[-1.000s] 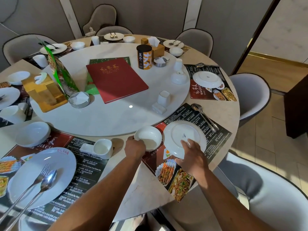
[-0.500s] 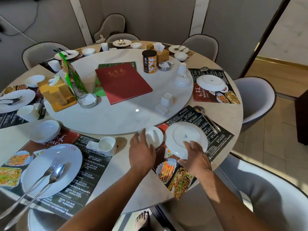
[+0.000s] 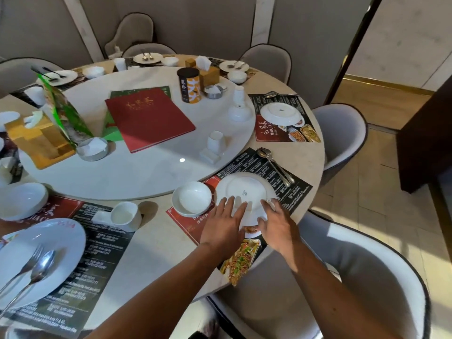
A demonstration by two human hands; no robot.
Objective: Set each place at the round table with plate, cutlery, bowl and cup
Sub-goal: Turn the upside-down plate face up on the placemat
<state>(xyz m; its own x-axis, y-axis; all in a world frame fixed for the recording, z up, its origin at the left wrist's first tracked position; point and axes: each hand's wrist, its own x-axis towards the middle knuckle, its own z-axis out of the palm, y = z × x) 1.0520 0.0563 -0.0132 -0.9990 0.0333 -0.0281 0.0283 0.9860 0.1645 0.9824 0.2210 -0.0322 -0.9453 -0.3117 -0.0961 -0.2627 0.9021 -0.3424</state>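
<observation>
Table: round, pale stone-look top; a smooth white turntable sits in its middle
Placemat: dark printed rectangle with food photos, at the near right place
Plate: round glossy white, upside down on the placemat — foot ring and maker's mark face up
Bowl: small, round, white, upright, just left of the plate
Cutlery: shiny metal pair lying flat; long axis runs from turntable toward table edge
Left hand: fingers spread, flat on the plate's near rim
Right hand: fingers curled over the near right rim — gripping it
</observation>
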